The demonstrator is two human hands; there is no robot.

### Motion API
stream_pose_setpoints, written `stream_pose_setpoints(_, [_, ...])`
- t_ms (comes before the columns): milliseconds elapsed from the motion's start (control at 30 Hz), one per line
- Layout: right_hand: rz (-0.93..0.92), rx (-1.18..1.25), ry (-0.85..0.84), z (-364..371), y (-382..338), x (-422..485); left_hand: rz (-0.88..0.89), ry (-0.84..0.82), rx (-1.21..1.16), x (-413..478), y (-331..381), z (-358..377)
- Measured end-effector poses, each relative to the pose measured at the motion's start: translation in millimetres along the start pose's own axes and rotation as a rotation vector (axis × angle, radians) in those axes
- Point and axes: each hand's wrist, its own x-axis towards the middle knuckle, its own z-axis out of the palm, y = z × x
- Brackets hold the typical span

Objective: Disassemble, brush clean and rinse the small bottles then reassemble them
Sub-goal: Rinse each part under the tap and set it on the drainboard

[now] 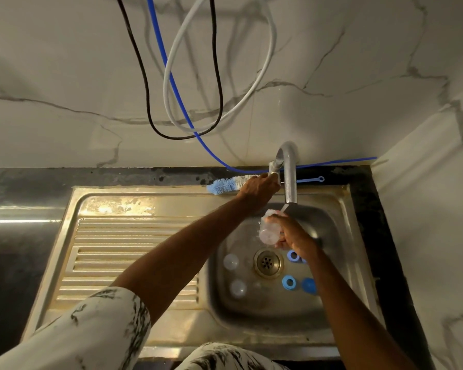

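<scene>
Our patterned sleeve (91,329) fills the lower left corner. From it our left hand (259,189) reaches to the upper middle of the frame and curls its fingers round the tap handle (274,166). Right of centre, our right hand (293,236) grips a clear small bottle (268,232), held tilted with its upper end just below the tap spout (289,182). In the basin (251,311) below, two more clear bottles (231,261) lie left of the drain (267,262), and three blue parts (289,283) lie to its right. A blue-and-white bottle brush (223,185) rests on the sink's back rim, beside our left hand.
</scene>
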Motion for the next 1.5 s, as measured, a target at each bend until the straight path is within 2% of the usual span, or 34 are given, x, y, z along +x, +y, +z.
stream_pose_setpoints(100, [-0.164,-0.195,0.005,-1.0,8.2,3.9,0.005,-0.002,0.005,1.5,-1.3,2.6])
stream_pose_setpoints(200, [-0.309,-0.437,0.079,1.8,19.2,-7.2,-0.007,-0.004,0.010,0.5,-1.8,2.8])
stream_pose_setpoints(367, [-0.553,-0.297,0.371,9.1,16.5,-33.5,0.009,0.001,0.025,-2.0,-0.6,1.6])
stream_pose_setpoints(567, [-0.715,-0.320,0.490,14.7,10.2,-41.2,0.003,-0.031,0.034,-1.9,1.5,-3.6])
stream_pose_setpoints(867, [-0.715,-0.307,0.490,22.8,14.6,-45.6,0.019,-0.051,0.064,-5.2,4.3,-9.4])
stream_pose_setpoints(967, [-0.783,-0.269,0.541,20.5,10.7,-47.3,0.007,-0.049,0.075,-7.6,6.5,-9.1])
stream_pose_setpoints(1100, [-0.796,-0.307,0.591,22.4,15.8,-46.2,-0.014,-0.062,-0.022,-8.9,4.9,-9.8])
stream_pose_setpoints(1167, [-0.751,-0.352,0.543,24.4,15.3,-45.0,-0.001,-0.064,0.039,-8.4,6.1,-13.7])
stream_pose_setpoints(1267, [-0.555,-0.328,0.416,21.1,25.4,-38.4,0.018,-0.064,0.088,-9.5,6.3,-8.6])
stream_pose_setpoints(1400, [-0.198,-0.005,0.145,15.5,12.4,-29.3,0.006,-0.066,0.077,-10.0,5.4,-9.9])
stream_pose_setpoints(1500, [0.067,0.262,0.020,14.9,-3.4,-28.6,0.010,-0.065,0.074,-9.5,8.0,-12.3])
